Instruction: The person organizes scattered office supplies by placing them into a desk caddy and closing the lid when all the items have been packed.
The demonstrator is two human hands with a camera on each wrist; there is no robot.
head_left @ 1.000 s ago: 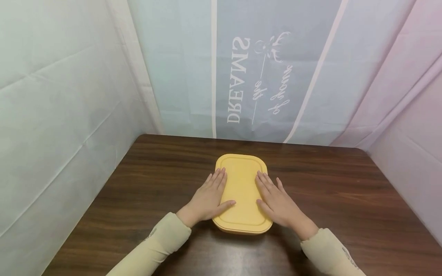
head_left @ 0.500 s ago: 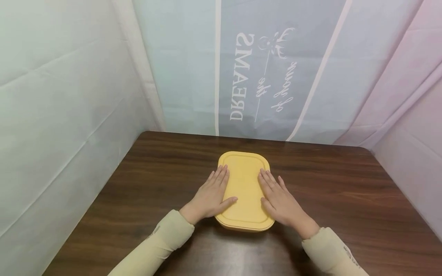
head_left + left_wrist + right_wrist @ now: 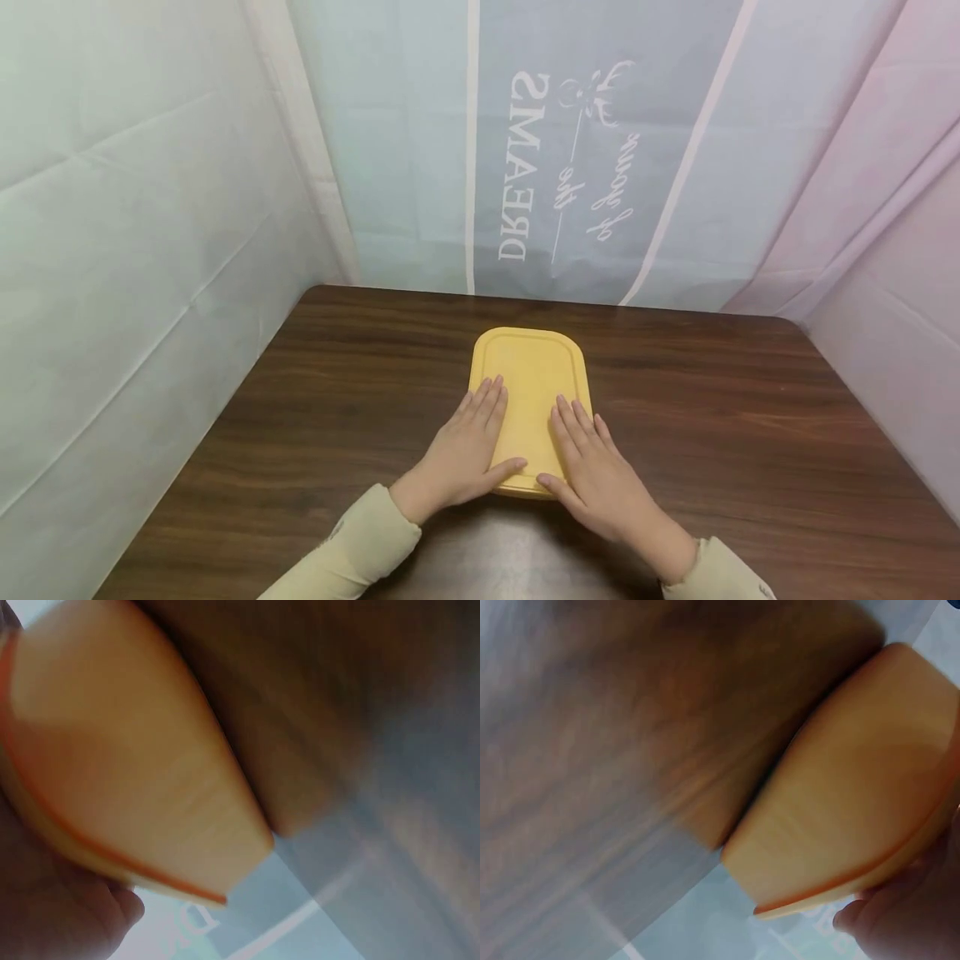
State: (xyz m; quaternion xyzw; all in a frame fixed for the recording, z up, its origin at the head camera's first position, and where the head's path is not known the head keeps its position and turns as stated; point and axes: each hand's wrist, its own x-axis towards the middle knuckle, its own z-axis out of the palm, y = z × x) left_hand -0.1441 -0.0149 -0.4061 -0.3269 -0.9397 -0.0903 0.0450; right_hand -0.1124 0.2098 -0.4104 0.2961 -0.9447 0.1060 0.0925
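Observation:
A yellow rectangular container with rounded corners stands on the table, its yellow lid [image 3: 531,358] lying on top. My left hand [image 3: 463,454] rests along the lid's left side, fingers straight and thumb pointing inward. Along the near right side lies my right hand [image 3: 600,479], also with straight fingers, its thumb near the front edge. In the left wrist view the container's side wall [image 3: 142,750] shows below the lid's rim. The right wrist view shows the opposite wall [image 3: 840,787], with the right fingers over the lid. Whatever is inside the container is hidden.
The dark wood-grain table [image 3: 337,392] extends around the container on all sides. A blue-grey cloth with mirrored lettering [image 3: 525,167] hangs behind the table's far edge. Pale cloth [image 3: 135,250] hangs at the left, and pinkish cloth [image 3: 885,250] at the right.
Both hands have slid along the lid toward its near end, leaving more of the far part uncovered. The container has stayed in about the same place.

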